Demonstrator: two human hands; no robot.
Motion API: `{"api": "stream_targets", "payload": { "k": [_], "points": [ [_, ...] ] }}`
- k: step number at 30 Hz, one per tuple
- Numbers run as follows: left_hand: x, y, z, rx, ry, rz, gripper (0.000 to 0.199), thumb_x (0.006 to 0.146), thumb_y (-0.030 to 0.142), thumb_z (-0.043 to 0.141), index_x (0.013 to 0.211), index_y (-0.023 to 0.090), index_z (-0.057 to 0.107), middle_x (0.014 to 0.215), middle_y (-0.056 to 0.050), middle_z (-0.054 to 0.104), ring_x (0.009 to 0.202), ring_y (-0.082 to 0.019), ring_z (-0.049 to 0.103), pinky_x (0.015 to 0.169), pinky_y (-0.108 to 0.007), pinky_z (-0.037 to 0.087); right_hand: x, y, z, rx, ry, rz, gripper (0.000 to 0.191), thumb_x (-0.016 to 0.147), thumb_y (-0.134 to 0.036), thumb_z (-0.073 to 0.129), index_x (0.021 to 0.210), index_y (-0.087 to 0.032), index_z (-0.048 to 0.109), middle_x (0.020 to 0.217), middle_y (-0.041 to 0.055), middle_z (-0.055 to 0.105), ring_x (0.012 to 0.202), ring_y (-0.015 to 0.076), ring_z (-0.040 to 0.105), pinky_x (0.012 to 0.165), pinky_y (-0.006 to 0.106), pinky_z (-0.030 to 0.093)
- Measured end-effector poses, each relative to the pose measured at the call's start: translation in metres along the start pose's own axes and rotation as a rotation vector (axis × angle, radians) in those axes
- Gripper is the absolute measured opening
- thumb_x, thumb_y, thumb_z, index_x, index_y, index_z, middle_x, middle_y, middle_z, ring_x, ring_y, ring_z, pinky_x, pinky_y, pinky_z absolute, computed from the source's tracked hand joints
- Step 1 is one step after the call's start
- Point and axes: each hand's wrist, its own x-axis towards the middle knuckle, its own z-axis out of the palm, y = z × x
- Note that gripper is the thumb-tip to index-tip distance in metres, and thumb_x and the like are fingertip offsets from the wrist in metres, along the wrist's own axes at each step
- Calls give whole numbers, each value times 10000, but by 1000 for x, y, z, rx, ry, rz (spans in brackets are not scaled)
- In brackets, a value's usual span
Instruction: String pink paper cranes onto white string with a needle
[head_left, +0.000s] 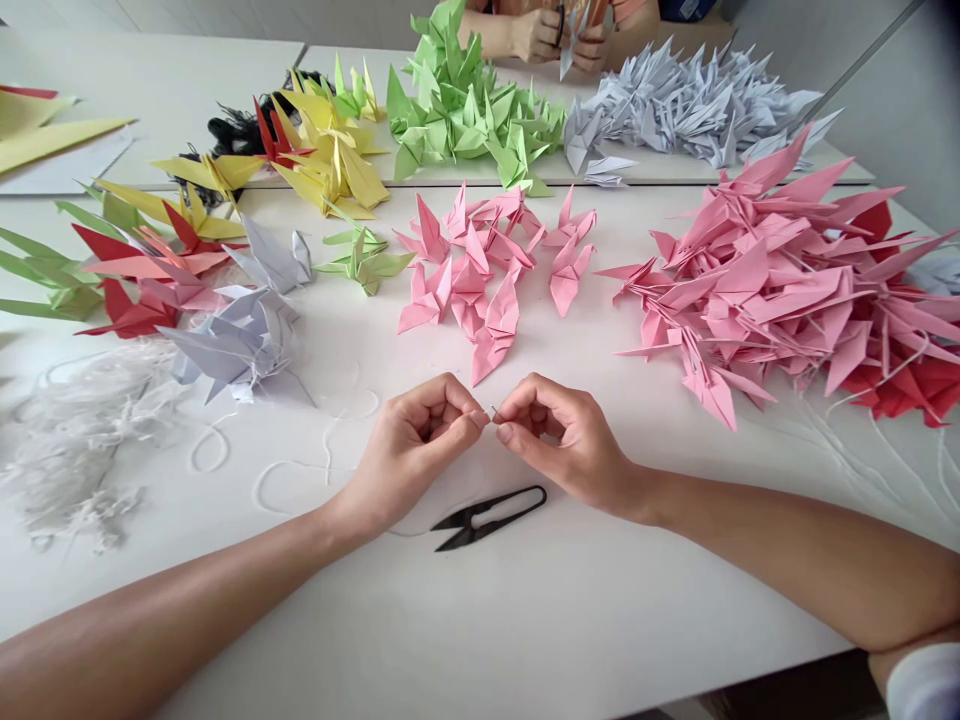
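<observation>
My left hand (420,440) and my right hand (566,440) meet fingertip to fingertip above the white table, both pinched closed. Between the fingertips shows a tiny thin item, perhaps a needle or a thread end, too small to name. White thread (281,480) curls over the table to the left of my left hand. Just below the hands lie black thread snips (487,518) with their blades apart. Beyond the fingertips stands a small group of pink paper cranes (469,285).
A large pink crane pile (780,290) is at right. Green cranes (472,110), pale blue cranes (697,105) and yellow cranes (337,165) lie farther back. White thread bundles (90,430) sit at left. Another person's hands (562,38) hold scissors and paper across the table.
</observation>
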Motion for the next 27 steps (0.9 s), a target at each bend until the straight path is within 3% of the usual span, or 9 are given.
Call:
{"api": "stream_targets", "payload": {
  "k": [27],
  "points": [
    [0,3,0,20,-7,-12,212,924,304,599,755,181,564,608,49,426,552,-88,325,510,-229,240,1,1,0,19,-13,19,130,906,-241,713,863,-197,599,761,-26,579,654,92,516,582,215,451]
  ]
}}
